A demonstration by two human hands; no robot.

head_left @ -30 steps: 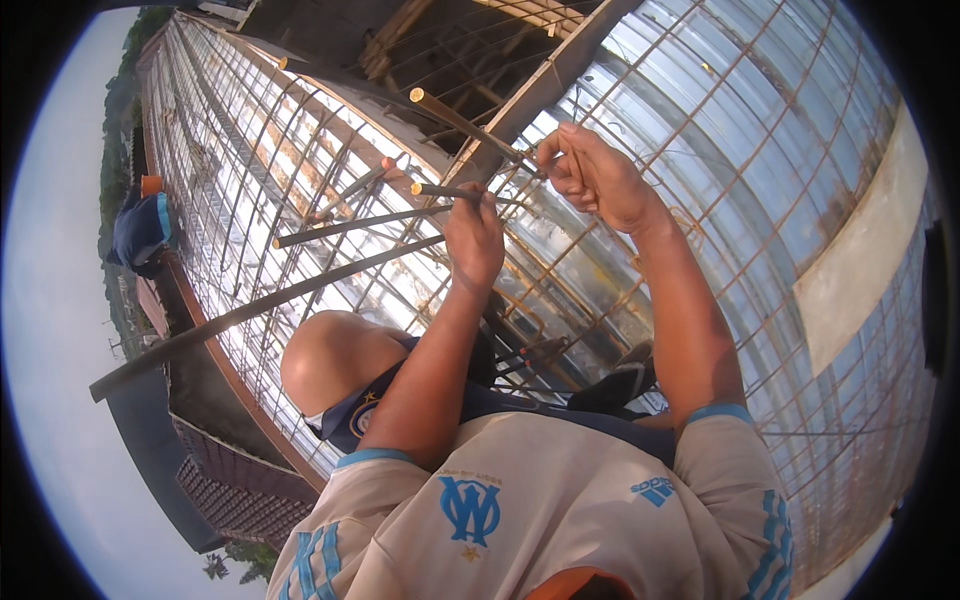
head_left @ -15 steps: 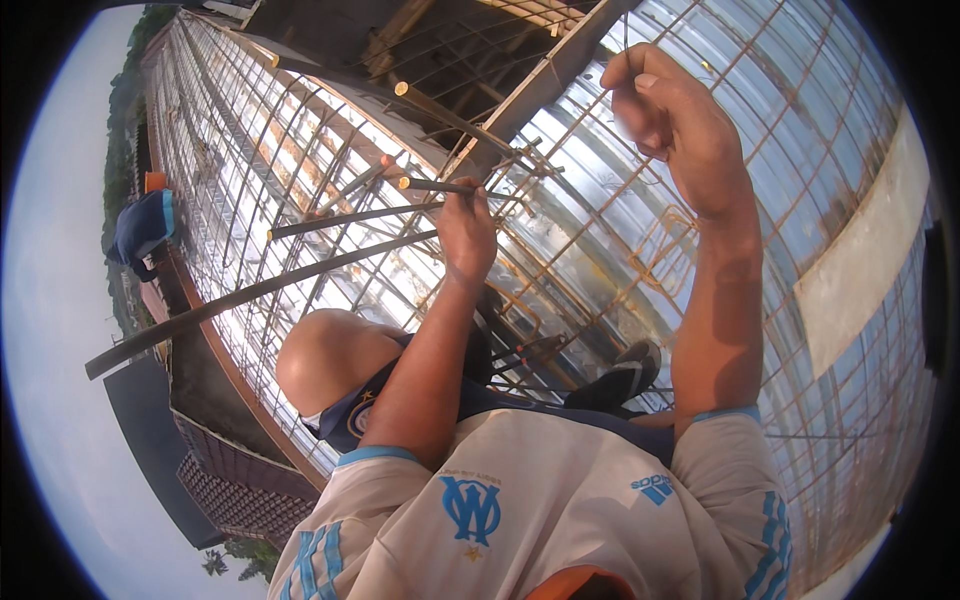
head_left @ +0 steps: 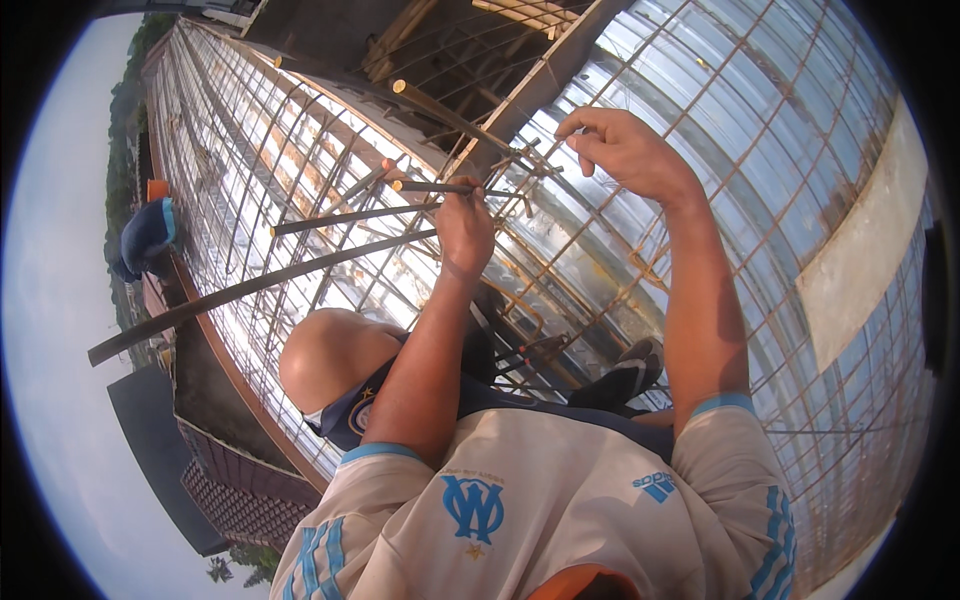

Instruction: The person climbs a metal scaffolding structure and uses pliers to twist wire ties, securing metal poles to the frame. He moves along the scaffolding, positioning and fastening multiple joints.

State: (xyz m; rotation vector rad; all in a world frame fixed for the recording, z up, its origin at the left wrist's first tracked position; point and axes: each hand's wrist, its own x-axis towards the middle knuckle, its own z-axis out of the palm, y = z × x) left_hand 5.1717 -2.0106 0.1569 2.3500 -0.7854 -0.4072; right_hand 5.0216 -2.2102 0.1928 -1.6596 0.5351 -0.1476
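My left hand (head_left: 466, 230) is closed around a steel reinforcing bar (head_left: 420, 187), just behind its cut end. Two more bars jut out to the left beside it, a short bar (head_left: 330, 221) and a longer, thicker bar (head_left: 240, 288). My right hand (head_left: 630, 155) hovers above the rebar mesh (head_left: 740, 250), up and to the right of a cluster of crossing bars (head_left: 522, 165). Its thumb and index finger come close together, the other fingers bent. Whatever sits between them is too fine to make out.
Shiny corrugated metal sheeting (head_left: 800, 180) lies beneath the mesh. A dark formwork opening (head_left: 450, 70) with timber edges is at the top. My bare knee (head_left: 335, 360) and dark shoe (head_left: 635, 375) rest among the bars. A pale flat board (head_left: 865, 250) lies right. Another person (head_left: 150, 235) bends at far left.
My right hand has come down and left toward the crossing bars; a thin wire seen at its fingers earlier is hard to see now. My left hand keeps its grip on the bar.
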